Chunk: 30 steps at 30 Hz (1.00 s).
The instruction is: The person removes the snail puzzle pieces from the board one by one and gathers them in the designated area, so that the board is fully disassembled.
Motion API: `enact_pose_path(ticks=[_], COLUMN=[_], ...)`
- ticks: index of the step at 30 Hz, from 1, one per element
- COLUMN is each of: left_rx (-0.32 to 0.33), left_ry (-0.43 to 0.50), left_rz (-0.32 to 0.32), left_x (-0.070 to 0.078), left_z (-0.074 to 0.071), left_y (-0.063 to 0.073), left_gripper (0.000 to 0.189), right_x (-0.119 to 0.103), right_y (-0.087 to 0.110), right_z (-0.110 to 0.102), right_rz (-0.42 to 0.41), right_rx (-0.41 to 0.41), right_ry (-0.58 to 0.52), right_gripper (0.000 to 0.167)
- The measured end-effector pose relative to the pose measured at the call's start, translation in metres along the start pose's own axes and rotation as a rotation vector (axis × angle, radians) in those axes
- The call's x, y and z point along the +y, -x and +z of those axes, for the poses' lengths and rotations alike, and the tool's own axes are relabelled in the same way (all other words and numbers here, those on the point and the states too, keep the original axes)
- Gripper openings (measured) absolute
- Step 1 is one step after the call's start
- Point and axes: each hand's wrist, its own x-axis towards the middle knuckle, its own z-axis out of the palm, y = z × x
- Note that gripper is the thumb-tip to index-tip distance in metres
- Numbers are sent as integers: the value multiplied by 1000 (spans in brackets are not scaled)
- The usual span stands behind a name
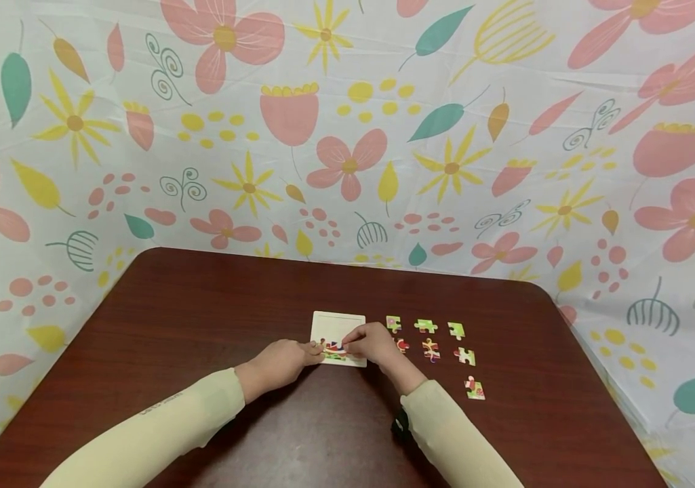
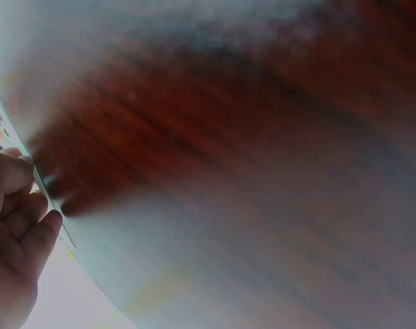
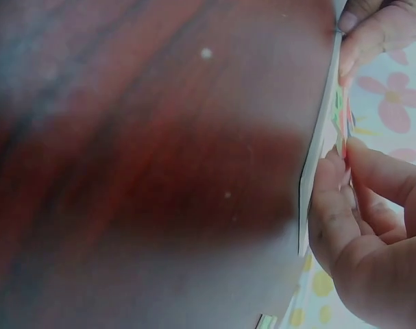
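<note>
A pale square puzzle board (image 1: 338,321) lies on the table, its lower part filled with colourful jigsaw pieces (image 1: 336,356). At the board's left edge my left hand (image 1: 280,366) holds the frame, fingertips over the rim beside the fitted pieces. In the left wrist view, the fingers (image 2: 40,236) bend at the board's edge. My right hand (image 1: 374,346) reaches over the board from the right. Between its thumb and fingers it pinches a red and green puzzle piece (image 3: 343,133), close against the board; the fingers hide most of it.
Several loose puzzle pieces (image 1: 426,326) lie in rough rows right of the board, the nearest puzzle piece (image 1: 474,388) beside my right forearm. The dark brown table (image 1: 213,305) extends around the board. Behind it hangs a flower-patterned cloth (image 1: 347,224).
</note>
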Motion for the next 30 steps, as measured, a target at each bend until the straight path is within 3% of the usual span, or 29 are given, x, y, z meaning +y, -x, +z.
enact_pose_path(ticks=[7,15,24,30], left_rx=[-11,-89,-147,-169], left_ry=[53,98,139,144], left_rz=[-3,-34,-89,-98], left_x=[0,2,4,6], left_z=[0,-3,-5,-9], left_y=[1,1,3,6], left_gripper=[31,34,38,40], right_x=[6,17,36,46], right_y=[4,21,44,54], right_z=[-13,-46,-85,-113], right_rz=[16,24,-1,28], right_rx=[-45,-79,-141,-188], right_ry=[-46,-86,-17,33], right_gripper=[12,14,18,20])
